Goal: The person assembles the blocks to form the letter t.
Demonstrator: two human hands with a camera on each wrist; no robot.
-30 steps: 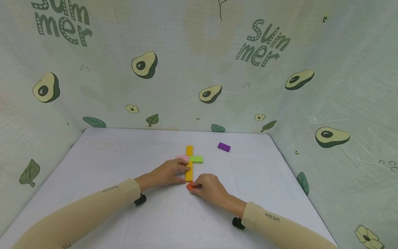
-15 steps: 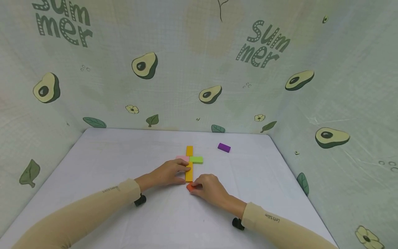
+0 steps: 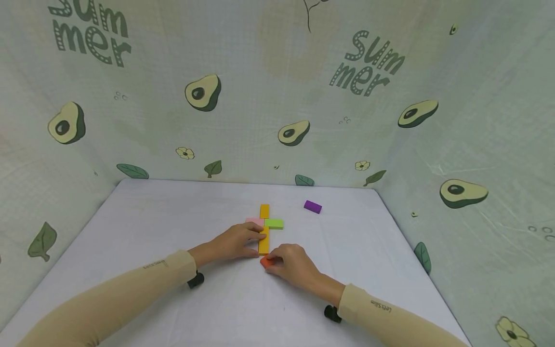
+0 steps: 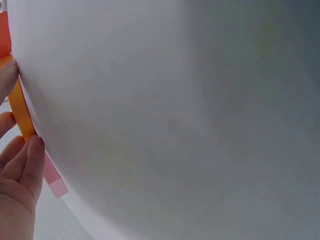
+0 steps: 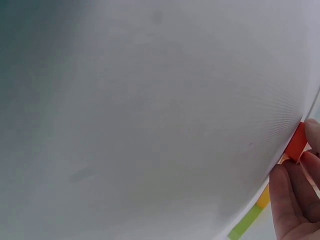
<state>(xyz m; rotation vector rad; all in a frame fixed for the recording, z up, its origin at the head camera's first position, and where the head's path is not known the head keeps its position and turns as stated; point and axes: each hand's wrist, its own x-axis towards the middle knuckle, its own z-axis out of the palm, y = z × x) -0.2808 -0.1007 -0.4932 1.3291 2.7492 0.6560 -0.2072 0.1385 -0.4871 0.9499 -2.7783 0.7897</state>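
Note:
A cross of small flat blocks lies on the white table: a short yellow block [image 3: 264, 211] at the far end, a pink block [image 3: 255, 221] on the left, a green block [image 3: 274, 224] on the right and a long yellow strip [image 3: 264, 246] running towards me. My left hand [image 3: 234, 241] rests along the strip's left side, fingertips on it and thumb by its near end. With thumb and fingers, my right hand [image 3: 295, 265] pinches a red-orange block [image 5: 297, 143] at the strip's near end. My fingers cover part of that block in the head view.
Beyond the cross, to the right, a purple block [image 3: 312, 206] lies by itself on the white-covered table [image 3: 173, 207]. Cloth walls [image 3: 243, 135] printed with avocados and leaves rise at the back and both sides.

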